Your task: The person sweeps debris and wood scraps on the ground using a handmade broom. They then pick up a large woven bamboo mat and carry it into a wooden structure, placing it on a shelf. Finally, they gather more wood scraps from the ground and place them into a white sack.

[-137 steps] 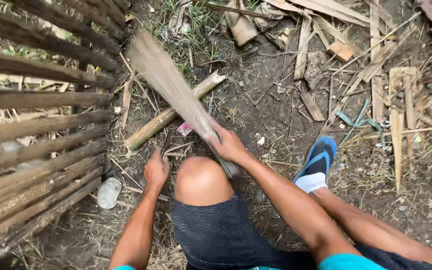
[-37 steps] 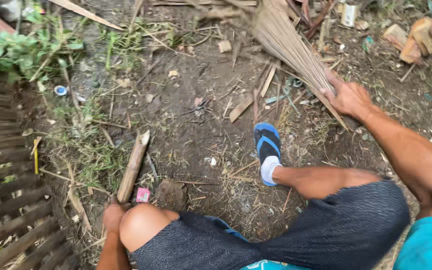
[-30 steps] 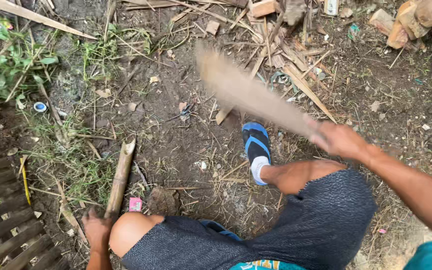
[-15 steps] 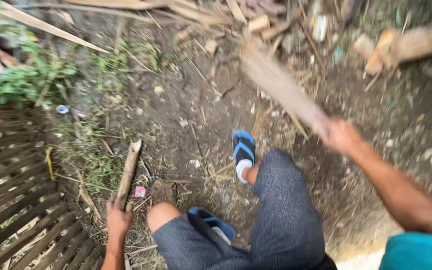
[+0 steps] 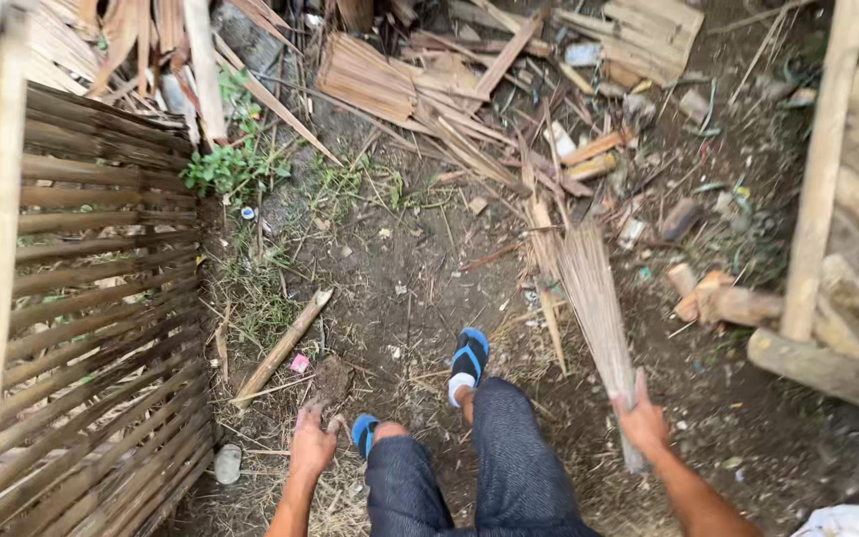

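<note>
Straw broom [image 5: 594,298] gripped tight in the right hand [image 5: 641,423]; left hand [image 5: 312,443] hangs loose-fingered, holding nothing, over the dirt ground [image 5: 400,268].

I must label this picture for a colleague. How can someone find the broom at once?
Start at the woven bamboo fence on the left, then cross the bare dirt to the right hand. It grips the broom, a bundle of thin pale sticks fanning upward, unlike the flat wood scraps beyond.

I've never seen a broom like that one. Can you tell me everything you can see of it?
The broom is a bundle of thin, stiff, pale tan sticks with no separate handle in sight. The right hand grips its bound lower end. The loose ends point away from the person, fanned slightly, over the dirt ground near scattered wood scraps.
</note>
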### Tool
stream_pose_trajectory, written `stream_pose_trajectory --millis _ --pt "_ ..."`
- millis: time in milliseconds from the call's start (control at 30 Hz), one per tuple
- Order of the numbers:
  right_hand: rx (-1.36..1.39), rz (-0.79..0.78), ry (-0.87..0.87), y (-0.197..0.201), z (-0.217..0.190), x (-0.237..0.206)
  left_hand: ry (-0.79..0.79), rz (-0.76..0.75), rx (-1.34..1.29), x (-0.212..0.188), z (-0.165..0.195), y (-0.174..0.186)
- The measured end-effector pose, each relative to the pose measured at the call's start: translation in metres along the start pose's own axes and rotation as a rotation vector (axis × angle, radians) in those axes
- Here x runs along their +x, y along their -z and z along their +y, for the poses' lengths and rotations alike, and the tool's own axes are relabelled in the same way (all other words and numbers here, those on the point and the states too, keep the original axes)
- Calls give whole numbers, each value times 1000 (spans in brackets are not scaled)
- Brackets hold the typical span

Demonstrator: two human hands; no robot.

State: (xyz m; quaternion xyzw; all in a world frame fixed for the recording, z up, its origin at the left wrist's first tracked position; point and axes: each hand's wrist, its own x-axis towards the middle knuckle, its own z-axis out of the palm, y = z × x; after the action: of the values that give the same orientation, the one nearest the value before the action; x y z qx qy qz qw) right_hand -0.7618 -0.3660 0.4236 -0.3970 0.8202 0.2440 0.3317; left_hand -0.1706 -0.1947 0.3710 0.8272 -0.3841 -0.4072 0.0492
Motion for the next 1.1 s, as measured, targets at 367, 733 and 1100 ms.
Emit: stream_pose_trajectory --millis 367,733,1100 --pt "183 -264 325 116 -216 -32 -58 302 -268 17 119 152" --pt "480 46 971 314 -607 -87 -468 516 -253 199 360 465" --pt "702 -60 1163 482 -874 -117 -240 490 -29 421 489 610"
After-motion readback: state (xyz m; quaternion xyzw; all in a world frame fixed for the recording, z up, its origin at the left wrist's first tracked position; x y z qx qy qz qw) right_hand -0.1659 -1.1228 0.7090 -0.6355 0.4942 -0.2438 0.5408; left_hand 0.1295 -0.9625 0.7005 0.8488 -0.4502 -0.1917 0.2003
